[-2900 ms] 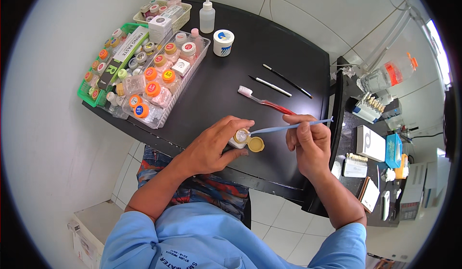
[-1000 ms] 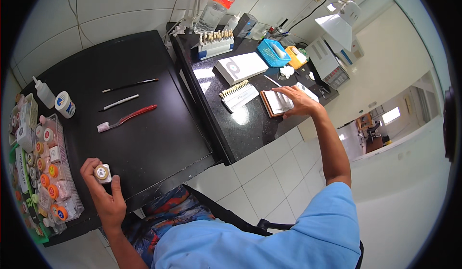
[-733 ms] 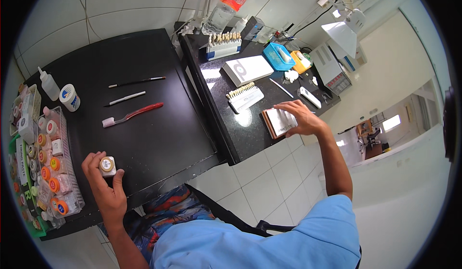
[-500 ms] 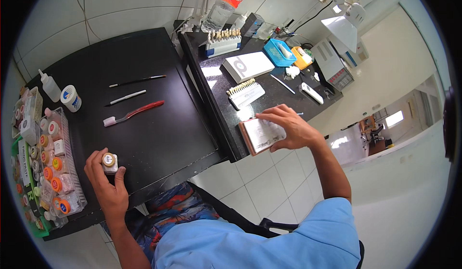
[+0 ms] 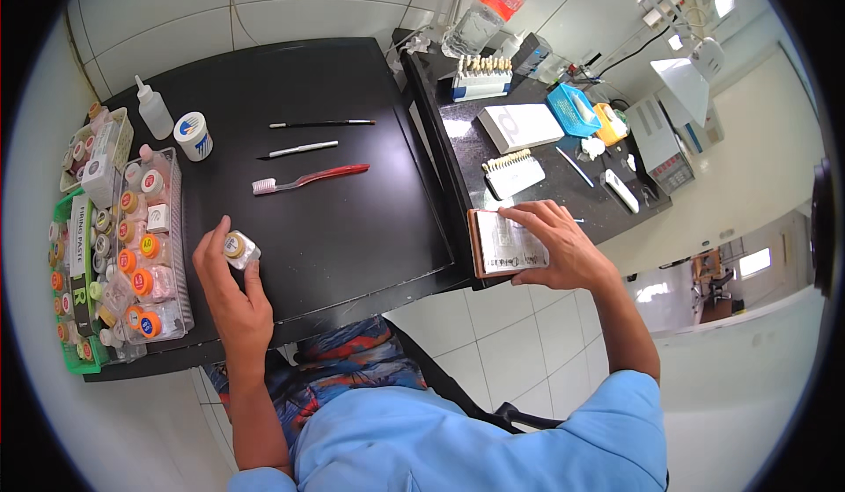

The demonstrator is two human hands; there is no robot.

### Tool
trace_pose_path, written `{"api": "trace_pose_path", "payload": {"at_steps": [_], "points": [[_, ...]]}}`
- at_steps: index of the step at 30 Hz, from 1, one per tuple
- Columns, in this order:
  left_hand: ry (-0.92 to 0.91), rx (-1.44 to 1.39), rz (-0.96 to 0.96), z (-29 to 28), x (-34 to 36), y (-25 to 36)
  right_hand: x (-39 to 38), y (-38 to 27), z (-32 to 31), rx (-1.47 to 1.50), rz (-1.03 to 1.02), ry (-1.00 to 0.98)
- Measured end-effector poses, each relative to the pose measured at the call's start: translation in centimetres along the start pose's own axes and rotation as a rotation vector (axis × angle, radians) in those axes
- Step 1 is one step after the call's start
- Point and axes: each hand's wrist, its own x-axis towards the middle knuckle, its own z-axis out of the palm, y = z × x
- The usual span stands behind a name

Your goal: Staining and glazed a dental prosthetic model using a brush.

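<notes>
My left hand [image 5: 238,303] is closed round a small clear jar [image 5: 247,254] with a tan cap, fingers on its left side and thumb on its right, at the black tabletop [image 5: 352,237]. At the front corner of the right-hand bench, my right hand [image 5: 563,250] grips a flat, brown-edged slab [image 5: 503,244] with a white, smudged face, fingers over the far edge and thumb at the near one. Beyond the left hand lie a red-handled toothbrush [image 5: 321,177], a white-handled pointed tool [image 5: 304,150] and a thin dark brush [image 5: 321,124].
Crates of small capped jars [image 5: 150,272] stand at the left, near a squeeze bottle [image 5: 154,109] and a white tub [image 5: 193,137]. On the right bench [image 5: 462,157] are tooth shade guides [image 5: 513,175], a white box [image 5: 524,128], a blue basket [image 5: 572,111] and a lamp [image 5: 684,87].
My view has swung left, so the scene shifts right. The jar in my left hand has turned and tilted. The slab in my right hand has turned to sit squarer in view.
</notes>
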Motion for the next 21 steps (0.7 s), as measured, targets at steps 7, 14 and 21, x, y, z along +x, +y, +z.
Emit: {"api": "trace_pose_path", "payload": {"at_steps": [7,14,21], "points": [[0.035,0.02,0.06,0.7,1.2,0.4,-1.4,0.2,-0.4,0.093,-0.021,0.165],[0.001,0.045,-0.015,0.4,1.3,0.2,-0.4,1.5,0.2,0.106,-0.003,0.093],[0.006,0.076,0.017,0.4,1.2,-0.6,-0.3,1.0,0.2,0.034,0.007,0.033]]}}
